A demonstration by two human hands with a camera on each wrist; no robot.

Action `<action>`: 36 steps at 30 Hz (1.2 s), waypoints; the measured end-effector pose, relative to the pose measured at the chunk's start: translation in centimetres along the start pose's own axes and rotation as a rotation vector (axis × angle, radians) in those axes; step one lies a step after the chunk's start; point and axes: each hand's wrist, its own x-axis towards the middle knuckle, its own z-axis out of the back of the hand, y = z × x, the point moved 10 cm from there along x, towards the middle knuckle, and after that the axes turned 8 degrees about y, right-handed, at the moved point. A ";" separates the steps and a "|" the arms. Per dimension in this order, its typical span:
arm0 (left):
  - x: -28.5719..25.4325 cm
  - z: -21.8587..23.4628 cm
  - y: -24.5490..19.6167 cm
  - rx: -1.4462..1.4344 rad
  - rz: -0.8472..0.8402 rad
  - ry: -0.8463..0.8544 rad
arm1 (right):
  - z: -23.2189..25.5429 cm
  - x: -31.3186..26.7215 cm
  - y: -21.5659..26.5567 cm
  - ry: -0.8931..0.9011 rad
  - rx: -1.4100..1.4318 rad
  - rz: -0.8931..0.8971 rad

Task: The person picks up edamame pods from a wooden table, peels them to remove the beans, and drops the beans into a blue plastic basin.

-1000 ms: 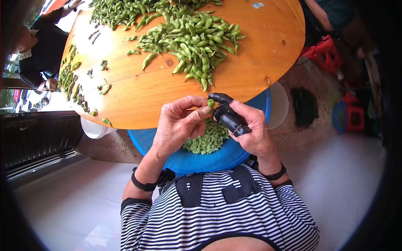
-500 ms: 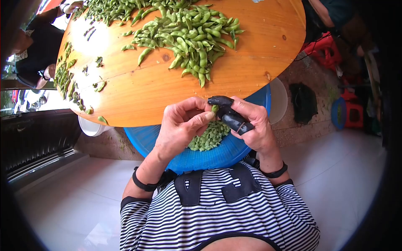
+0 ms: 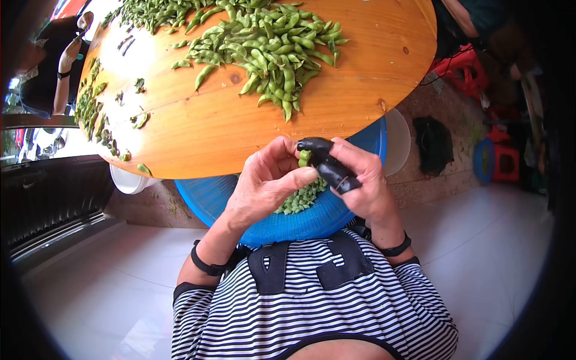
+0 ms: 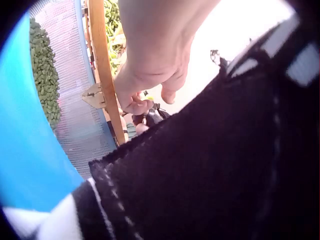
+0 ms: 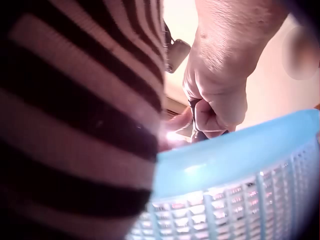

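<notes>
Pods (image 3: 285,51) are green, basket (image 3: 282,231) blue, shirt (image 3: 306,318) striped.

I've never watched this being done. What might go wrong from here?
The small green pod between the left hand and the right hand could slip; the black coverings on the right fingers may dull their feel.

The blue basket lies close against the striped shirt, so a sudden shift might spill its beans.

A loose pod near the table's edge might get knocked off.
</notes>
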 end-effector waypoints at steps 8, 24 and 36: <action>-0.1 0.6 -2.8 0.713 -0.070 -0.007 | 0.2 -0.2 0.4 -0.030 -0.115 0.030; -0.2 0.7 -1.6 0.423 -0.151 -0.076 | 0.8 -0.7 1.9 -0.181 -0.096 0.085; 0.2 -0.1 0.8 -0.023 0.116 0.183 | 0.0 -0.4 -2.6 0.056 0.679 -0.100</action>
